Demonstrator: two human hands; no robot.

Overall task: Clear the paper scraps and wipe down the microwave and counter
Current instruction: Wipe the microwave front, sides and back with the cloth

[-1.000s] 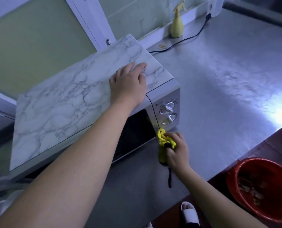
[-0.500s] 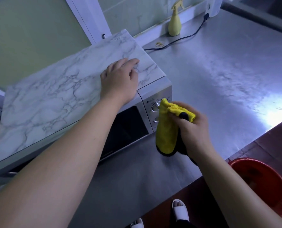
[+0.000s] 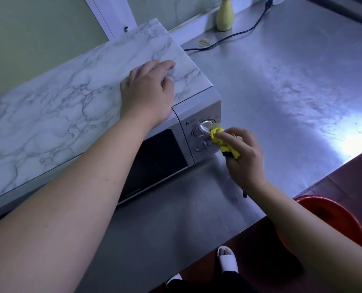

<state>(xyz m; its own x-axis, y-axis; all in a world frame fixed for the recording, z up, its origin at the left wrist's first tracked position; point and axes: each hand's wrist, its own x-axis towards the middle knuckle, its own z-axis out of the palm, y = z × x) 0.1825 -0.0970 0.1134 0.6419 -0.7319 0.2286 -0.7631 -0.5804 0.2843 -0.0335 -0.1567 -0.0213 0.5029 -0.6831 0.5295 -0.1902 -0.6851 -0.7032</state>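
One yellow cloth [image 3: 223, 142], mostly hidden inside my right hand [image 3: 244, 157]; fingers [image 3: 233, 136] curled, pinching it against the microwave [image 3: 203, 113] panel beside the upper knob [image 3: 202, 129]. My left hand [image 3: 147, 93]: fingers loosely bent, resting on the microwave top.

Pale green wall [image 3: 38, 28] with a white frame [image 3: 110, 15]; dark reddish-brown floor [image 3: 349, 176]; bright glare at the right.

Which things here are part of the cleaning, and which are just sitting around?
In use: microwave under the left hand; yellow cloth in the right hand, at the knobs; steel counter.
Lying about: pale yellow bottle, black power cord, red tub.
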